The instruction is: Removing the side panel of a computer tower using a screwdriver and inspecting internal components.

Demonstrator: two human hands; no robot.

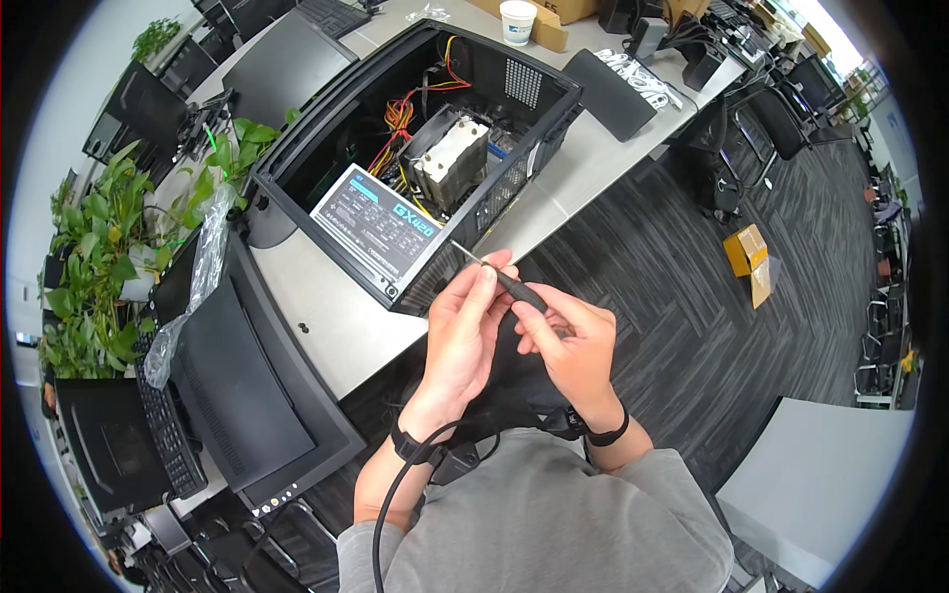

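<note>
A black-handled screwdriver [521,290] is held in front of me by both hands. My left hand [461,341] pinches it near the front of the handle, and its thin metal shaft points up and left toward the computer case [420,293]. My right hand [575,351] has its fingers closed round the back of the handle. The black case lies on its side with its top open, just beyond my hands. Inside it are a labelled power supply [371,225] at the near end, a metal CPU cooler [451,158] and red and yellow cables [399,117].
A dark monitor [232,385] and a keyboard [163,425] are on the left, beside leafy plants [99,237]. A small black part [303,327] lies on the light table [341,346]. Behind the case stands a paper cup [517,24]; a black panel [610,94] lies to its right.
</note>
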